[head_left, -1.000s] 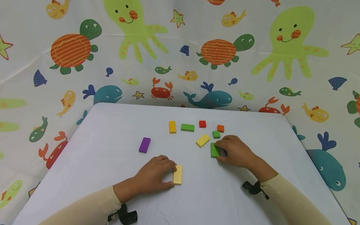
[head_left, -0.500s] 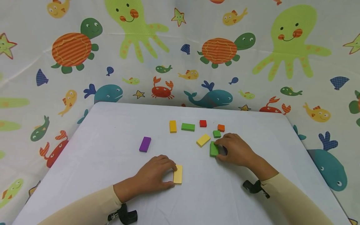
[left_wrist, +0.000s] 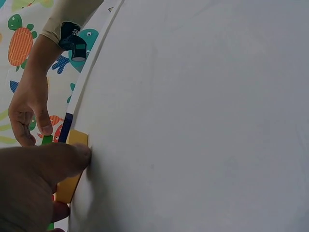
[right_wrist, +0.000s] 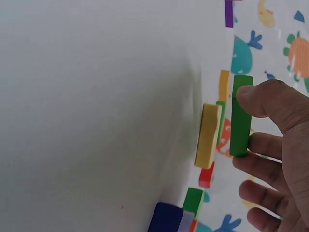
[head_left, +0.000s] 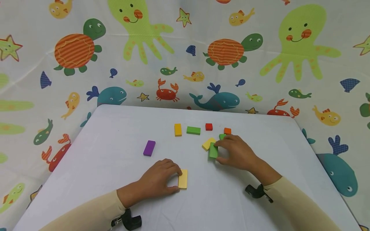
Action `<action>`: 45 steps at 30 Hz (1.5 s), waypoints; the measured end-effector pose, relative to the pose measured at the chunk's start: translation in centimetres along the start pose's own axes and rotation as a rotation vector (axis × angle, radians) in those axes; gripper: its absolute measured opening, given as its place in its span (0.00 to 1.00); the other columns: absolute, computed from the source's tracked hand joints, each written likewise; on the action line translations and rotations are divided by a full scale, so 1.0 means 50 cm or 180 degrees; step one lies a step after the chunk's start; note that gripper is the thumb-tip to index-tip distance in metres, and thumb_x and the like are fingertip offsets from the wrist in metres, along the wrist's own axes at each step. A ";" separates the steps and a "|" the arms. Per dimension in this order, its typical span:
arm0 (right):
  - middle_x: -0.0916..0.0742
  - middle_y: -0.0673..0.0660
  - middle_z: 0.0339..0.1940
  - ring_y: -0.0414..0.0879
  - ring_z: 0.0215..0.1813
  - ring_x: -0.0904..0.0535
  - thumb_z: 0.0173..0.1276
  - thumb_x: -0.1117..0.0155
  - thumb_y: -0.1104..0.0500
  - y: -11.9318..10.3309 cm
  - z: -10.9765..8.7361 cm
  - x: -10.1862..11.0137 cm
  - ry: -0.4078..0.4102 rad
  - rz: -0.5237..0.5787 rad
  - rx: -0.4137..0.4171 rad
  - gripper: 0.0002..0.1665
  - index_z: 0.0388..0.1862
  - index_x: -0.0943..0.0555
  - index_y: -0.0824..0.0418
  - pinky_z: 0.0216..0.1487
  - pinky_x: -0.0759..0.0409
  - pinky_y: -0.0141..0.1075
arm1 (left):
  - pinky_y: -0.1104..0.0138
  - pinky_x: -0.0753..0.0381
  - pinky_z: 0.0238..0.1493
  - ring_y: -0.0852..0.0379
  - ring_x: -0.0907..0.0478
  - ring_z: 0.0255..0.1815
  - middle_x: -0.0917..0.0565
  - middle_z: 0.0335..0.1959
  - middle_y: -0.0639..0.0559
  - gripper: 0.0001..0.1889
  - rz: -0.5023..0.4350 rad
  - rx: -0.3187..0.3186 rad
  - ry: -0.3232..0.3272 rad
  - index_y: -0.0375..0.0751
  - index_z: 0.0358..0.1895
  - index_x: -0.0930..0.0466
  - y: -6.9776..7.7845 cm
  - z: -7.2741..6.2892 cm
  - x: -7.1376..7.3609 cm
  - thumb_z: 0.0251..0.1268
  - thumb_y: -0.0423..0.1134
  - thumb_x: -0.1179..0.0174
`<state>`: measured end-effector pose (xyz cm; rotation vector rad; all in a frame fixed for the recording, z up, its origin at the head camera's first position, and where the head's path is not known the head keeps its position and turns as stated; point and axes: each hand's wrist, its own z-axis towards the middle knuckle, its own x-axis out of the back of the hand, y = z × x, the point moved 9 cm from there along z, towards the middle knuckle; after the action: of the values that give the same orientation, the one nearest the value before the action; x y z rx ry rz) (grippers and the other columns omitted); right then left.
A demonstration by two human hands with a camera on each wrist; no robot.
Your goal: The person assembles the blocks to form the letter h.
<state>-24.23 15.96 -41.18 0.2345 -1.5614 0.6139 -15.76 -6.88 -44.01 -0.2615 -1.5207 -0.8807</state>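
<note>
My left hand (head_left: 159, 178) pinches a pale yellow wooden block (head_left: 182, 179) near the front middle of the white table, thumb at one end and fingers at the other. My right hand (head_left: 238, 152) holds a long green block (head_left: 213, 150) between thumb and fingers. In the right wrist view that green block (right_wrist: 240, 118) is off the tabletop. It overlaps a yellow block (head_left: 207, 144) in the head view. A small green block (head_left: 222, 137) peeks out behind the right fingers. A dark blue block (right_wrist: 165, 217) shows in the right wrist view, hidden in the head view.
A purple block (head_left: 149, 148) lies to the left. Farther back are an orange-yellow block (head_left: 178, 130), another long green block (head_left: 193, 130), a red cube (head_left: 208, 127) and an orange block (head_left: 227, 131). A cloth with sea animals (head_left: 173, 38) hangs behind the table (head_left: 115, 144).
My right hand has lifted the long green block and carried it left, partly over the yellow block in the head view. The left hand and its pale yellow block stay put.
</note>
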 end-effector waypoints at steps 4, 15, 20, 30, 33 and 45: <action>0.12 0.46 0.54 0.51 0.63 0.27 0.55 0.18 0.44 -0.020 0.006 0.001 0.0038 0.0005 0.0116 0.33 0.59 0.14 0.51 0.63 0.23 0.51 | 0.56 0.24 0.61 0.58 0.25 0.58 0.17 0.50 0.61 0.22 0.0018 0.0027 -0.0021 0.53 0.49 0.18 -0.002 0.001 -0.002 0.54 0.53 0.22; 0.13 0.45 0.51 0.47 0.59 0.26 0.55 0.18 0.42 -0.062 0.023 -0.009 0.0113 -0.0029 0.0224 0.33 0.59 0.14 0.50 0.59 0.21 0.45 | 0.56 0.24 0.60 0.57 0.25 0.58 0.17 0.50 0.61 0.22 0.0054 0.0059 -0.0034 0.53 0.49 0.18 -0.004 -0.001 -0.006 0.53 0.54 0.23; 0.13 0.43 0.51 0.45 0.59 0.27 0.54 0.19 0.41 -0.077 0.031 -0.018 0.0130 -0.0030 0.0260 0.33 0.59 0.14 0.48 0.59 0.21 0.44 | 0.56 0.24 0.60 0.57 0.25 0.57 0.17 0.50 0.61 0.22 0.0038 0.0057 -0.0047 0.53 0.50 0.18 -0.003 0.000 -0.005 0.54 0.54 0.23; 0.13 0.41 0.51 0.43 0.59 0.26 0.57 0.20 0.40 -0.112 0.046 -0.032 0.0076 0.0039 0.0408 0.31 0.58 0.15 0.47 0.61 0.23 0.45 | 0.56 0.24 0.60 0.57 0.25 0.58 0.17 0.50 0.61 0.22 0.0046 0.0064 -0.0078 0.53 0.50 0.18 -0.004 0.002 -0.006 0.55 0.55 0.24; 0.13 0.40 0.51 0.43 0.60 0.26 0.57 0.21 0.40 -0.121 0.051 -0.037 0.0032 0.0033 0.0426 0.31 0.59 0.15 0.46 0.64 0.25 0.45 | 0.56 0.24 0.59 0.57 0.25 0.58 0.17 0.50 0.61 0.22 0.0052 0.0046 -0.0048 0.53 0.50 0.18 -0.004 0.002 -0.005 0.54 0.55 0.24; 0.13 0.41 0.52 0.43 0.60 0.26 0.59 0.22 0.39 -0.147 0.068 -0.062 -0.0086 -0.0005 0.0512 0.31 0.59 0.15 0.47 0.61 0.23 0.42 | 0.56 0.24 0.59 0.58 0.25 0.57 0.17 0.49 0.62 0.22 0.0068 0.0015 0.0022 0.53 0.49 0.18 -0.003 0.001 -0.003 0.53 0.55 0.23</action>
<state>-23.12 7.43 -42.34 0.3664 -1.5389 0.7388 -15.87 -6.88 -44.19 -0.2706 -1.5108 -0.8603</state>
